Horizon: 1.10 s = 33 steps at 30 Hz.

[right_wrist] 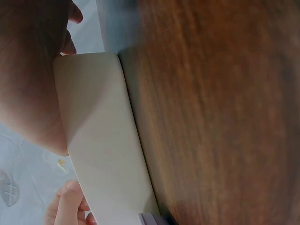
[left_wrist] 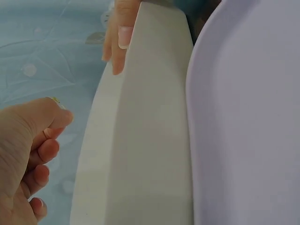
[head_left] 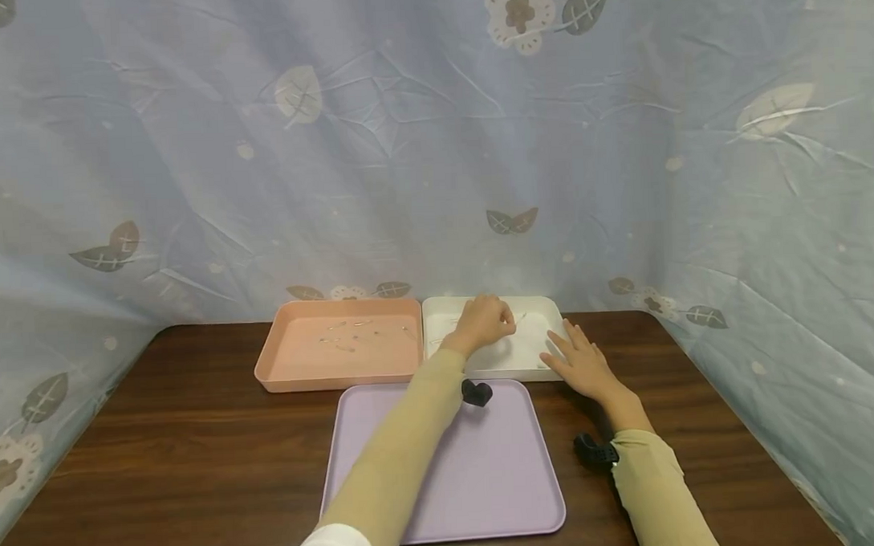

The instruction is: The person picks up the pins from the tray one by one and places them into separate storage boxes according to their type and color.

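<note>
In the head view, my left hand is over the white tray, reaching in from the front. Its thumb and index finger pinch a tiny piece with a yellowish tip; most of it is hidden, so its kind is unclear. The other fingers curl loosely below, as the left wrist view shows. My right hand rests at the tray's right rim with its fingers spread and holds nothing. A few thin, small pieces lie in the white tray, partly behind the left hand.
A pink tray adjoins the white one on the left, with several small, thin, shiny pieces scattered in it. In front lies a purple tray, crossed by the left forearm. The wooden table meets a patterned cloth behind.
</note>
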Motion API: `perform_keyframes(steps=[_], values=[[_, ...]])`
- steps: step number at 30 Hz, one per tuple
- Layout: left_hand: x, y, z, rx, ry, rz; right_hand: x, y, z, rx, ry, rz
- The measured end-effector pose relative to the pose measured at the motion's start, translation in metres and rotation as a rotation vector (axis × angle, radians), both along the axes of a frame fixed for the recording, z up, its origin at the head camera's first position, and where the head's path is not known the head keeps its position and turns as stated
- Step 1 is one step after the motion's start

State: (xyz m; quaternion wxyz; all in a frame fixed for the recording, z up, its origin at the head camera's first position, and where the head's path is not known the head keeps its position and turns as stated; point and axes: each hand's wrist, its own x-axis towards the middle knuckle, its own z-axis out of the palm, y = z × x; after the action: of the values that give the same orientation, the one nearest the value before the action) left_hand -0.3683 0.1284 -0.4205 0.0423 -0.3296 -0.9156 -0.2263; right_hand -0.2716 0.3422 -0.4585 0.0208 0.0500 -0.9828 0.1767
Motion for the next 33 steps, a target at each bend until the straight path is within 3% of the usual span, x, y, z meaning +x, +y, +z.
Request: perform_keyframes(steps=[12,21,33], values=[[-0.004,0.011,-0.006,0.032,-0.12,0.036,0.003,-0.001,0.002,0.01,0.006,-0.007],[-0.006,0.013,-0.007,-0.013,-0.122,0.096,0.003,-0.001,0.003,0.009,0.0,-0.011],[0.001,-0.004,-0.002,-0.032,-0.069,0.102,0.002,0.001,0.003,0.025,0.004,0.001]])
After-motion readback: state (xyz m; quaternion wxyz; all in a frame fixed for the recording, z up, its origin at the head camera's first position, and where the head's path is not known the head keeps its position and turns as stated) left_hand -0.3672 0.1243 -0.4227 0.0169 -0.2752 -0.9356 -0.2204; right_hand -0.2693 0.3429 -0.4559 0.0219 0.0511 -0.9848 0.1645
